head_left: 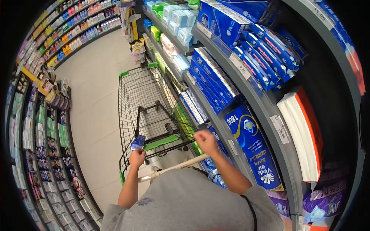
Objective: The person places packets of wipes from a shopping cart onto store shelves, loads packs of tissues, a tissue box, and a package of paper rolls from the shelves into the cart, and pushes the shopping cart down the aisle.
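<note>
My left hand (137, 157) is closed on a small blue packet (138, 142), held above the near end of the shopping cart (133, 86). The fingers of my right hand (206, 141) are curled together near the cart's right side, above the light-coloured handle bar (189, 161) and close to the shelves. Whether anything is inside that hand is too small to tell. No items show in the wire basket of the cart, which has green corners and a green strip.
Shelves on the right hold blue tissue packs (212, 79), a large blue pack (252, 144) and wipes packets (266, 54); their grey edge (250, 82) runs close beside the cart. Product shelves (44, 154) line the left. Tiled floor (92, 84) lies between.
</note>
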`<state>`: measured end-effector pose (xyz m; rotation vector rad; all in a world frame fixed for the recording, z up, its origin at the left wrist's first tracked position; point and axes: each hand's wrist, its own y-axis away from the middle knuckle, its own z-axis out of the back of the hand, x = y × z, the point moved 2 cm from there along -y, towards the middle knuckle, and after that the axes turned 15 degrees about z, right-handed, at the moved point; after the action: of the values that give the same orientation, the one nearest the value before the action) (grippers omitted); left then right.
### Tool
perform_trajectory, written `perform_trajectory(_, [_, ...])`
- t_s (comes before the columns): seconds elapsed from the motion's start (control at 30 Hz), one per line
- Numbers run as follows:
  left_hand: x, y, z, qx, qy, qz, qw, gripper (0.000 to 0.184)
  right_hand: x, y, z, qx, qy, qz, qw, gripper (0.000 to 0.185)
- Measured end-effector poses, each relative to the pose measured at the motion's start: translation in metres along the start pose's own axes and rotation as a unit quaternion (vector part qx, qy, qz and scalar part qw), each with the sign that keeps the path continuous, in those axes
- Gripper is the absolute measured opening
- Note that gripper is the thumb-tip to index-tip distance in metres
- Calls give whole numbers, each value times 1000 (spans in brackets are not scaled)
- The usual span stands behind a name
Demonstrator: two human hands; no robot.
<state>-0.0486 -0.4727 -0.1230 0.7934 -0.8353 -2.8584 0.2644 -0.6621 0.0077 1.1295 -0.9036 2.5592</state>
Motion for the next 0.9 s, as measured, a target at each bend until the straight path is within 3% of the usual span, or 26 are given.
perform_trajectory(0.03, [-4, 0, 1, -16, -16, 0, 1000, 28, 8, -25, 16, -79, 80, 153, 982, 6])
perform_trajectory(0.13, [-2, -12, 1, -10, -9, 9, 1000, 29, 24, -83, 61, -198, 251, 247, 915, 6])
perform_trajectory(0.2, [-3, -15, 3, -5, 17, 1, 1000, 26, 18, -104, 80, -220, 330, 208, 894, 19])
perform_trajectory(0.33, [-2, -19, 3, -26, 30, 1, 999, 24, -18, -113, 87, -174, 371, -1, 912, 51])
perform_trajectory(0.57, [5, -32, -5, -31, 41, -7, 999, 23, -15, -117, 91, -150, 358, -40, 921, 57])
perform_trajectory(0.9, [-2, -26, -1, -37, 42, -15, 998, 23, -26, -125, 106, -102, 414, 0, 904, 57])
